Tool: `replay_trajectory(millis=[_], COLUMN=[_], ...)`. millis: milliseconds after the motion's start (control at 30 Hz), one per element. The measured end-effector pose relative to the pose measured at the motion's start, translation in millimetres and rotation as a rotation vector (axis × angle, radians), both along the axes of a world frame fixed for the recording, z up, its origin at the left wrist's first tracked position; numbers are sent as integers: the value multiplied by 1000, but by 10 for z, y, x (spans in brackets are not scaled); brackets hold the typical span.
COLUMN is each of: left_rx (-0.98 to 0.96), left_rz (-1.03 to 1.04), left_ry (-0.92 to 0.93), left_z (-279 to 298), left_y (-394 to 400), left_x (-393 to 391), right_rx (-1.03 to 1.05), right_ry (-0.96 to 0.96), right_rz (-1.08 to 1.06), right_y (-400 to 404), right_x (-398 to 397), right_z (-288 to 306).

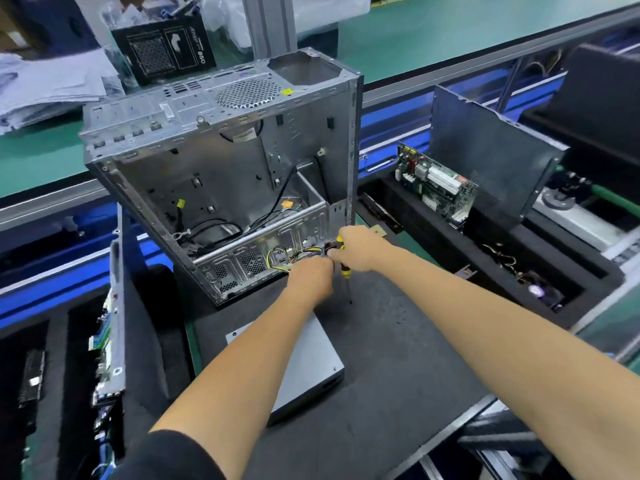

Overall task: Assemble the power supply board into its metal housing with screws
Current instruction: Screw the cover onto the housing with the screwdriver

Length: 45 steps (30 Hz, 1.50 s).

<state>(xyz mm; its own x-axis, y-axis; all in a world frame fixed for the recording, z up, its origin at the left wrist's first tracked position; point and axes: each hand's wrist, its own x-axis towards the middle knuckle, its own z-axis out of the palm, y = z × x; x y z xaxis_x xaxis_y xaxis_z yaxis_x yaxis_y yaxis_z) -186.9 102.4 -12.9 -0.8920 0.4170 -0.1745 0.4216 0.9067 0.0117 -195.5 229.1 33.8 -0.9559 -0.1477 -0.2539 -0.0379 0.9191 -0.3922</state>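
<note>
An open grey metal computer housing (pixel 221 161) stands on a dark foam mat (pixel 381 341), its open side facing me. At its lower front, a perforated metal unit (pixel 249 261) carries a bundle of yellow and black cables (pixel 287 256). My left hand (pixel 310 277) is curled at that bundle, fingers hidden among the wires. My right hand (pixel 356 249) grips a yellow-and-black screwdriver (pixel 343 268), its shaft pointing down to the mat, and its fingers also reach the cables.
A flat grey metal box (pixel 304 372) lies on the mat beneath my left forearm. A black tray (pixel 485 258) at right holds a green circuit board (pixel 436 181) and a dark metal panel (pixel 491 157). Another board (pixel 107 341) stands at left. A black product box (pixel 166 51) sits behind.
</note>
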Motion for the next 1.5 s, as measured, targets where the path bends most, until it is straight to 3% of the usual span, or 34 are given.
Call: replay_trajectory(millis=[100, 233, 800, 1000, 1233, 1500], left_rx=[-226, -356, -219, -11, 496, 915], left_rz=[-117, -153, -79, -6, 202, 398], left_ry=[75, 55, -58, -113, -321, -124], left_z=[-138, -243, -414, -308, 21, 333], left_y=[200, 340, 276, 236, -20, -642], left_x=[-73, -117, -153, -52, 61, 500], right_rx=[-33, -46, -10, -50, -52, -122], right_ry=[-66, -94, -168, -123, 9, 160], right_rz=[-25, -30, 19, 12, 75, 172], right_y=[113, 197, 159, 111, -85, -628], right_x=[-73, -122, -137, -106, 49, 306], right_z=[-83, -185, -210, -81, 191, 535])
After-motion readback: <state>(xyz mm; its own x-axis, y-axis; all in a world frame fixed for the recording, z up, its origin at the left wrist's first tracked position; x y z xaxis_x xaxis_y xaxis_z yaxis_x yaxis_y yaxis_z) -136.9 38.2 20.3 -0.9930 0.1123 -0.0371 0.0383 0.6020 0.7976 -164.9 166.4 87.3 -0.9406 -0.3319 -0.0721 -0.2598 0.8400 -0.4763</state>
